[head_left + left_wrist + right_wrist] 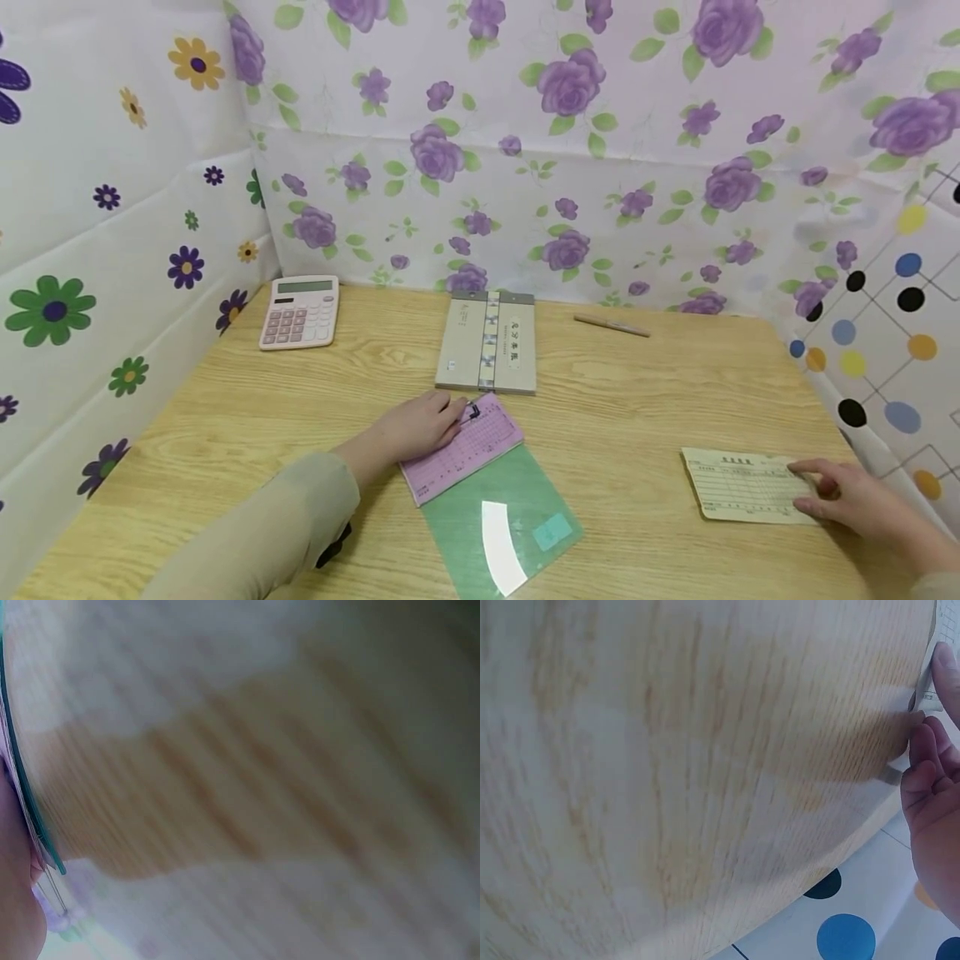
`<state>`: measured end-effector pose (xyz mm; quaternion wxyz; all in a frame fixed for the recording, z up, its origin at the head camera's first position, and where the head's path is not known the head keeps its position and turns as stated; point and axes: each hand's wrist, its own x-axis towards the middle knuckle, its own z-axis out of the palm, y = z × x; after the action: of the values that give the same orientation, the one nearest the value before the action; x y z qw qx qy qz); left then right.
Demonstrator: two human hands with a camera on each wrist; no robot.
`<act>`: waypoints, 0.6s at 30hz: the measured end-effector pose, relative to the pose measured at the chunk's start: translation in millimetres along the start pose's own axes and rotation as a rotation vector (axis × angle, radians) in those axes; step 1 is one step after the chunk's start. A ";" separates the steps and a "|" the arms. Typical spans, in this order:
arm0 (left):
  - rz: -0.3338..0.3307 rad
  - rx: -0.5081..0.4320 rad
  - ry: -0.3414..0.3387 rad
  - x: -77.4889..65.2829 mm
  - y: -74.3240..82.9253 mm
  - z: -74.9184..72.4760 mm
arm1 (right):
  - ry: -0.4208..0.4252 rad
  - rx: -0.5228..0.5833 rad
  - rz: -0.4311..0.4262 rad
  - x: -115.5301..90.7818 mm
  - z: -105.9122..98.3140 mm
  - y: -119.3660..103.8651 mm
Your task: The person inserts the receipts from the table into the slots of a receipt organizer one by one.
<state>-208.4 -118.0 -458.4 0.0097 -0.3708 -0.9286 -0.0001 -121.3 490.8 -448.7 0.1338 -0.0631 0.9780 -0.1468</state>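
A pink printed form (pixel 468 458) lies over a translucent green board (pixel 465 529), with a black binder clip (pixel 474 411) at the form's top edge. My left hand (pixel 427 423) grips the form's upper left part, fingertips beside the clip. Seen from the left wrist, the green board's edge (pixel 30 795) stands out close to the hand, above the clip's wire handles (pixel 54 889). To the right, my right hand (pixel 851 498) pinches the right edge of a pale yellow printed slip (pixel 750 487) between thumb and forefinger. Only the slip's edge (pixel 946 630) appears in the right wrist view.
At the back left of the wooden table (pixel 630 417) is a pink-and-white calculator (pixel 300 312). A banded grey-beige booklet (pixel 462 346) lies at the back middle, and a brown pen (pixel 611 325) right of it. Patterned cloth walls (pixel 495 217) border the table.
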 end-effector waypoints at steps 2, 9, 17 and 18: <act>-0.003 -0.006 -0.007 0.3 0.7 -0.9 | -0.018 0.025 0.015 -0.5 -0.6 -0.7; -0.002 -0.005 0.000 -1.3 0.3 -2.9 | -0.051 0.089 0.052 -0.6 -2.1 -6.5; 0.041 0.016 0.042 -1.1 0.2 -2.0 | -0.036 0.205 0.096 -5.4 -1.1 -9.8; 0.043 0.017 0.046 -1.2 0.3 -2.0 | -0.030 0.231 0.095 -5.6 -0.8 -10.8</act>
<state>-207.3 -118.7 -456.4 0.0344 -0.3905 -0.9200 -0.0004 -115.3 481.8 -443.4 0.1614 -0.0030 0.9544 -0.2510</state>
